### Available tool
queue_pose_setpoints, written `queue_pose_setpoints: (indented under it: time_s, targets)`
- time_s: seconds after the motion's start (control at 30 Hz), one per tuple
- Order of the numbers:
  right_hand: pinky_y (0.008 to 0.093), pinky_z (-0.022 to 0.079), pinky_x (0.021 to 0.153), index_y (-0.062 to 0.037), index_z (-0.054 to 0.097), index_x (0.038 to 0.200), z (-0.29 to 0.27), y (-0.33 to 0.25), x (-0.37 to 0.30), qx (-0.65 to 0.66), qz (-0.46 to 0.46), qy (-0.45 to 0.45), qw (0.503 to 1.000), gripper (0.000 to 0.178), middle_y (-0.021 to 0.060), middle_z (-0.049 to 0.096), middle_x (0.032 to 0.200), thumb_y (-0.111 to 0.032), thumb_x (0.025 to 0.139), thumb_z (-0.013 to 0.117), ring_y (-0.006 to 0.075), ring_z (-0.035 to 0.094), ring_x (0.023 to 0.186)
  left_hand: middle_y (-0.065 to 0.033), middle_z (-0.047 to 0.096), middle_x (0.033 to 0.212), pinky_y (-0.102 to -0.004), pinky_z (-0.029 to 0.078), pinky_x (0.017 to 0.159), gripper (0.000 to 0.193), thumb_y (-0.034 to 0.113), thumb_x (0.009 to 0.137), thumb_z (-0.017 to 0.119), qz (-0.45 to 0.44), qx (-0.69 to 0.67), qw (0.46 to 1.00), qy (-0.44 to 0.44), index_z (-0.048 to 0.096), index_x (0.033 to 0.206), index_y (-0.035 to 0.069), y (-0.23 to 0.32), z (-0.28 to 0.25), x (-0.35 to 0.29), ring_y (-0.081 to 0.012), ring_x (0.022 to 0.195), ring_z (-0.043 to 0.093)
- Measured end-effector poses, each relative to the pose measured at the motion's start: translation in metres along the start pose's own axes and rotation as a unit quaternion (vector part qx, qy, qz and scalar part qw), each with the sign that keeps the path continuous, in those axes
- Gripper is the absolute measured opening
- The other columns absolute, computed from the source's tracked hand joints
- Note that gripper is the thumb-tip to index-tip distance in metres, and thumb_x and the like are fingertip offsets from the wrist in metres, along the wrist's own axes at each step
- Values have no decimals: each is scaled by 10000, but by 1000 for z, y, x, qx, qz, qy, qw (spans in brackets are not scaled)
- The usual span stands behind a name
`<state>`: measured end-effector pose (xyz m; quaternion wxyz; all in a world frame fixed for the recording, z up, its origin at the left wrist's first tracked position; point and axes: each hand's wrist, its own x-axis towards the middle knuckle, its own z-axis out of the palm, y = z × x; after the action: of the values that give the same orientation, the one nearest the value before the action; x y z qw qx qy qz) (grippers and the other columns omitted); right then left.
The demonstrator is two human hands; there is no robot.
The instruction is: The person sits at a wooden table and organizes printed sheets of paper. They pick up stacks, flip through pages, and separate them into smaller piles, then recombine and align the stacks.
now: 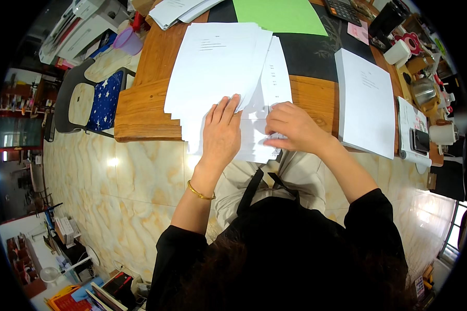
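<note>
Fanned, stepped sheets of white paper lie at the table's near edge, their lower ends jutting past it. My left hand rests flat on them, its fingers stretched out and pointing away from me. A gold bracelet circles that wrist. At the right side of the same sheets, my right hand has its fingers bent round the paper's edge, with the thumb below them. Beneath the fingers the exact grip is partly hidden. A thick, neat stack of white paper sits to the right of my right hand.
Beyond the papers are a green sheet, a dark table mat and more white sheets. A calculator, a phone and a white mug occupy the right side. A chair with a starry blue seat stands left.
</note>
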<state>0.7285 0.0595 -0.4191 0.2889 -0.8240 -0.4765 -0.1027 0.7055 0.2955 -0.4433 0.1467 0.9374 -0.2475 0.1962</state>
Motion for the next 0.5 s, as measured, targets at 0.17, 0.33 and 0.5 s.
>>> queue_pose_setpoints:
  time_s: [0.17, 0.33, 0.5]
  targets:
    - [411, 476, 854, -38, 644, 950, -2, 9, 21, 34, 91, 24, 995, 138, 91, 624, 1004, -24, 814, 660, 300, 572, 964, -89, 556, 1397, -437, 362, 1074, 334, 6, 893, 548, -37, -32, 999, -3, 639, 1214, -19, 4, -2, 3, -290, 1321, 476]
    - [394, 443, 843, -28, 639, 916, 24, 27, 39, -56, 59, 62, 995, 134, 92, 591, 998, 10, 803, 578, 279, 542, 947, -72, 573, 1374, -423, 365, 1054, 340, 0, 886, 566, -73, -52, 995, 47, 661, 1212, 10, 5, 11, 2, -275, 1300, 490]
    - [400, 434, 866, -32, 627, 924, 18, 29, 44, -77, 72, -16, 994, 172, 85, 585, 1002, 38, 787, 551, 281, 537, 956, -75, 596, 1340, -431, 390, 1041, 319, -25, 860, 583, -68, -48, 992, 96, 678, 1162, 8, 4, 18, 0, -277, 1253, 529]
